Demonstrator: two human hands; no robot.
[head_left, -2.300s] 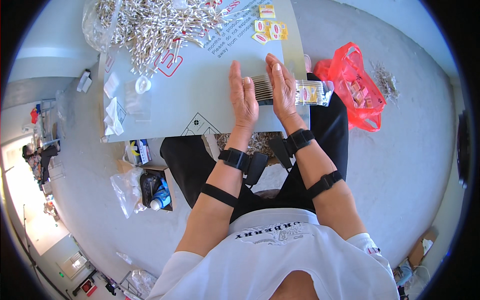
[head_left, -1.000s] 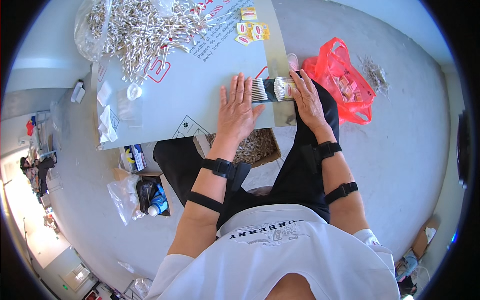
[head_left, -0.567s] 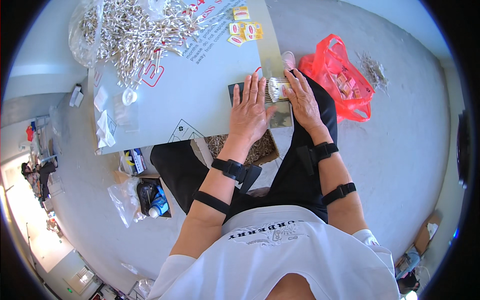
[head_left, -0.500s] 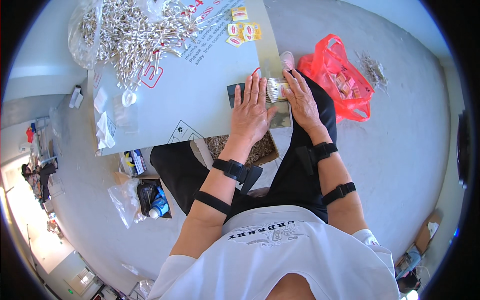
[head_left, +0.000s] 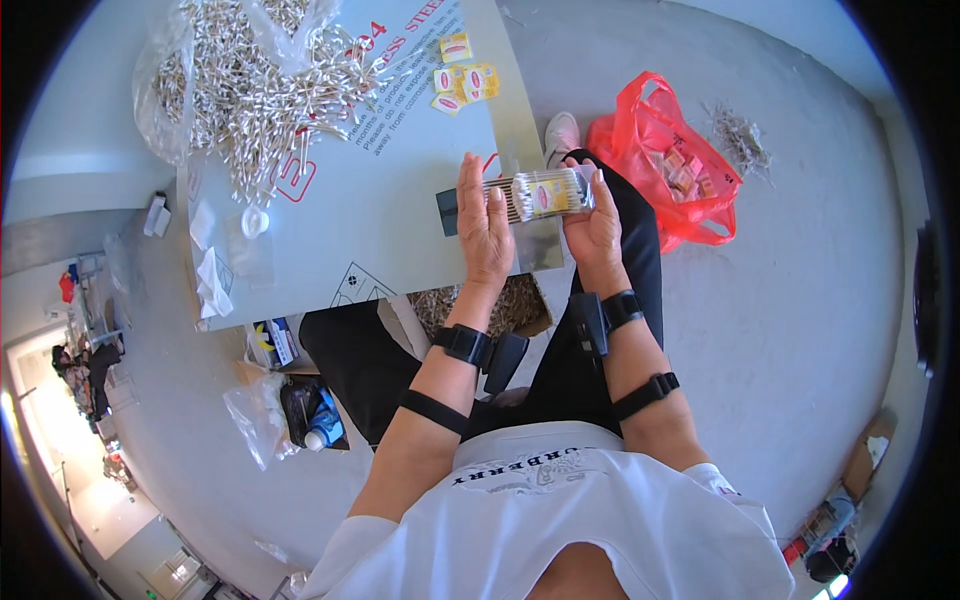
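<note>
A clear pack of cotton swabs (head_left: 550, 194) with a yellow label is held level between my hands, over the table's right edge. My right hand (head_left: 596, 235) grips its clear right end, thumb in front and fingers mostly hidden beneath. On the other side, bare swab sticks (head_left: 507, 198) extend from the pack toward my left hand (head_left: 485, 240). That hand is tipped up with long, straight fingers behind the sticks and its thumb in front. A dark flat piece (head_left: 447, 212) lies just left of it.
Loose cotton swabs (head_left: 255, 90) are heaped at the table's far left, with yellow labels (head_left: 466, 84) to their right. A tape roll (head_left: 255, 221) sits near the left edge. A red bag (head_left: 628, 140) of small packs stands on the floor. Under the table is a swab-filled box (head_left: 535, 295).
Both hands have turned from palms-down to upright, bringing the pack up between them. The pack's label and clear end, partly covered before, now show. The head view has shifted slightly.
</note>
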